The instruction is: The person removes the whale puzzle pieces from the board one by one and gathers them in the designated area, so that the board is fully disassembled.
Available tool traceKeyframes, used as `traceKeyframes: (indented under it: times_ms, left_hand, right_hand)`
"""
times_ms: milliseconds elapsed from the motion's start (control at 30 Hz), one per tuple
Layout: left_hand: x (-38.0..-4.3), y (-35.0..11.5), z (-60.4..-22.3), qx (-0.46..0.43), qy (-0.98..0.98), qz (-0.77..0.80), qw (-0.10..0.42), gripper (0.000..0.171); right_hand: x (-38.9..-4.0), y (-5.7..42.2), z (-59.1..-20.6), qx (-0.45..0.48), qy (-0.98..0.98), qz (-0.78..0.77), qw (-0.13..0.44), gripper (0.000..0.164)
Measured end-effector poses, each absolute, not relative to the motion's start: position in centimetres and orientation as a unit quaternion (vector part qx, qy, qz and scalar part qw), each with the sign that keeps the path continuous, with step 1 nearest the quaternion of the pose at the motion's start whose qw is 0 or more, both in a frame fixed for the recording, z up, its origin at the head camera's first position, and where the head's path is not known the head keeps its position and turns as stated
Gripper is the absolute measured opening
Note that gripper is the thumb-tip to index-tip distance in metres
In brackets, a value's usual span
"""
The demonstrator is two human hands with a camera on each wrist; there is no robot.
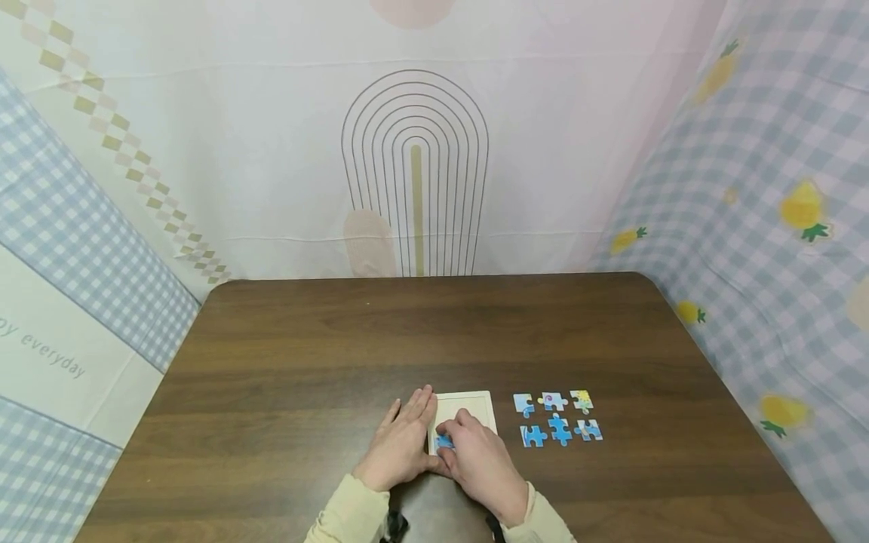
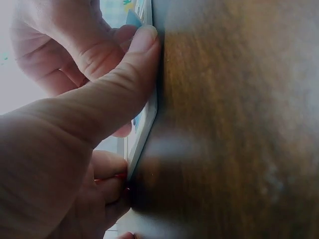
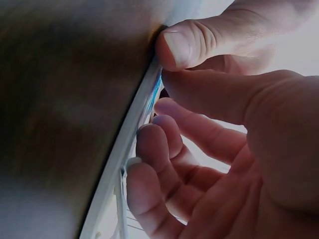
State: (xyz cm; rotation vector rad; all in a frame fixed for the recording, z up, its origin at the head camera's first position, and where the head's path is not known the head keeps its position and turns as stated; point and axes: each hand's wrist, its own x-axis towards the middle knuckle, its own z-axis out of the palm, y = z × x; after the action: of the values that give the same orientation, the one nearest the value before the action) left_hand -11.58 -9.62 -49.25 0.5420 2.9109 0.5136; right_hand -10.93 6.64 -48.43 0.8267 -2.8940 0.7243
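Observation:
A pale, shallow puzzle tray [image 1: 477, 406] lies on the table between the two hands. My left hand [image 1: 402, 446] rests along its left side with the fingers nearly straight. The left thumb [image 2: 142, 42] presses at the tray's near edge. Over the tray's lower left part, my right hand [image 1: 480, 461] pinches a blue jigsaw piece [image 1: 444, 441] between thumb and fingers. Much of that piece is hidden by the fingers. The right wrist view shows a strip of blue [image 3: 155, 92] just inside the tray's rim, beside the right thumb.
Right of the tray, several loose jigsaw pieces lie in two rows, among them a blue one [image 1: 560, 430] and a yellow-patterned one [image 1: 581, 401]. The brown wooden table [image 1: 285, 377] meets a patterned cloth backdrop [image 1: 543, 166] at the back.

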Motion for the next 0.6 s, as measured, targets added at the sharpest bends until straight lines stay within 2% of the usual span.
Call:
traceKeyframes:
  times_ms: [200, 467, 600]
  left_hand:
    - [-11.52, -9.59, -49.31, 0.179, 0.966, 0.176, 0.066, 0.114]
    - [-11.63, -9.57, -49.37, 0.174, 0.964, 0.185, 0.076, 0.116]
    - [-11.64, -9.58, -49.44, 0.172, 0.963, 0.190, 0.080, 0.115]
  right_hand:
    - [-10.87, 6.55, -48.33, 0.263, -0.935, 0.239, 0.025, 0.014]
    - [-11.12, 6.38, -48.47, 0.240, -0.941, 0.238, -0.014, 0.018]
    - [-11.22, 6.27, -48.63, 0.246, -0.940, 0.236, -0.010, 0.022]
